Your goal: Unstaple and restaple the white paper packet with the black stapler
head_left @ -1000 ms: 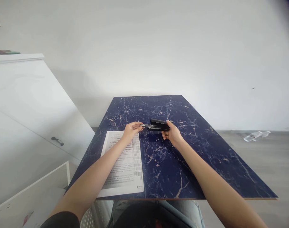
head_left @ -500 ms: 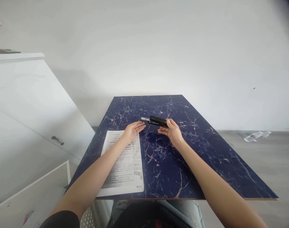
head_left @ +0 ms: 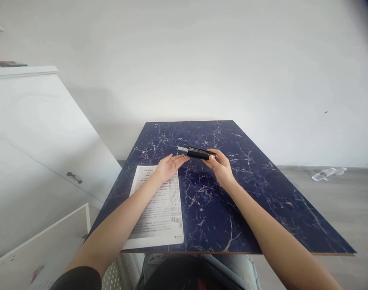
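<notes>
My right hand (head_left: 221, 166) grips black stapler (head_left: 198, 154) by right end, above blue table (head_left: 211, 201), past upper corner of printed sheet (head_left: 159, 211). Metal slide (head_left: 182, 149) juts from left end. My left hand (head_left: 168, 166) holds nothing, fingers spread near stapler; can't tell contact. Tipping left end down might drop slide; one-ended grip might let stapler twist.

This looks like a room in a home: white cabinet (head_left: 35, 121), pale wall (head_left: 184, 60), grey wood-look floor (head_left: 317, 197), marbled tabletop (head_left: 208, 135).
</notes>
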Available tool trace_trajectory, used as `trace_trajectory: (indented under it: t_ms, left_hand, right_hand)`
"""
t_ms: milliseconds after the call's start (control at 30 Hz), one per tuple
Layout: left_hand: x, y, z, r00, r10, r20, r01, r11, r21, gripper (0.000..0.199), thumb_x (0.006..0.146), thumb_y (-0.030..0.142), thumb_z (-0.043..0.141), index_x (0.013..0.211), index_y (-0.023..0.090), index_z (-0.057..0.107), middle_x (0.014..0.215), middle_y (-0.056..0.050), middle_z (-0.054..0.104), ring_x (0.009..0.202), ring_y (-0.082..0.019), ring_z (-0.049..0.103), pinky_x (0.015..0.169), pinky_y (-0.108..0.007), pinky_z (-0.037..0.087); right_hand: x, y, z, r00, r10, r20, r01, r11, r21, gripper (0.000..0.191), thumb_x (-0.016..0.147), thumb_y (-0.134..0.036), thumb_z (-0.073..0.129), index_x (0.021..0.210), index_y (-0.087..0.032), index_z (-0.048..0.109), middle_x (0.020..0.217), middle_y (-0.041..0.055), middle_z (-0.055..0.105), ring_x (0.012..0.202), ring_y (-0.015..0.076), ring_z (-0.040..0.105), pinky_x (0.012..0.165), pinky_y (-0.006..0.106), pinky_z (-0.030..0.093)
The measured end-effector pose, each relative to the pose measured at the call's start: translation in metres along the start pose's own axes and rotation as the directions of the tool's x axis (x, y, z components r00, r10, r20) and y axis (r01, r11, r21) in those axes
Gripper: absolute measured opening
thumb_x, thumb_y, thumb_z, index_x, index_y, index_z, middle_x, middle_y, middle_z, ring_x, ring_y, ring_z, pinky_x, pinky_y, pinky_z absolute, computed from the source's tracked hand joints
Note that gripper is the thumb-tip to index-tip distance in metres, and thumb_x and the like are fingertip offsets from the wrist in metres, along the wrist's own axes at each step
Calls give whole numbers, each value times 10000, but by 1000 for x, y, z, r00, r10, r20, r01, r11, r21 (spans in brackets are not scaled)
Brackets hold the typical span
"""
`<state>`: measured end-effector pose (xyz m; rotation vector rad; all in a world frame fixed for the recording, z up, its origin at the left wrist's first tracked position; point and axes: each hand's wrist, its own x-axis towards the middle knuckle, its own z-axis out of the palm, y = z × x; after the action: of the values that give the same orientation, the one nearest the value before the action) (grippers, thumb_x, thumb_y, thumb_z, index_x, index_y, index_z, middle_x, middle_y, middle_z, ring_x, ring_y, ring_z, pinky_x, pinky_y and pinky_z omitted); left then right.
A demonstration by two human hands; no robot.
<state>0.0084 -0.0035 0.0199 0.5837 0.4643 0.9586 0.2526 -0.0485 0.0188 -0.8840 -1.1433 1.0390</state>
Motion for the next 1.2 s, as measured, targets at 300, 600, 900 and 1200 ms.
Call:
trace_trajectory:
  t_ms: [300, 600, 900, 1200]
  left_hand:
    - [5, 0, -4, 988, 21, -155, -25, 999, -23, 395, 1011, 188, 439, 1319, -16, 577, 1254, -210, 693, 1218, -230, 658, 1080, -292, 520]
    - [4, 2, 2, 983, 15, -185, -20, 999, -28, 470, 1027, 182, 388, 1429, -47, 471, 1223, -214, 708, 1169, -204, 685, 1066, -256, 514]
    - [7, 2, -2, 973, 0, -229, -18, 997, -78, 454, 1031, 181, 388, 1435, -19, 441, 1204, -219, 712, 1155, -213, 693, 1053, -276, 534]
    - [5, 2, -3, 990, 20, -140, -23, 999, -24, 441, 1020, 188, 429, 1406, -15, 491, 1290, -225, 671, 1266, -215, 626, 1098, -260, 502]
  right_hand:
    - [2, 4, -5, 992, -111, 66, 125, 953, -276, 430, 859, -468, 702, 1225, -249, 645, 1155, 69, 670, 894, 212, 643, 823, 372, 560]
    - [0, 2, -5, 986, -117, 122, 146, 954, -262, 397, 852, -411, 725, 1210, -257, 649, 1163, 62, 658, 767, 165, 632, 747, 335, 552]
    - [-2, -1, -3, 966, -161, 200, 209, 947, -244, 337, 844, -404, 730, 1132, -244, 658, 1331, 96, 593, 1020, 220, 656, 901, 377, 556]
    - [-4, -6, -1, 988, -109, 112, 136, 952, -274, 390, 818, -459, 736, 1136, -251, 648, 1324, 87, 603, 918, 209, 661, 853, 380, 560]
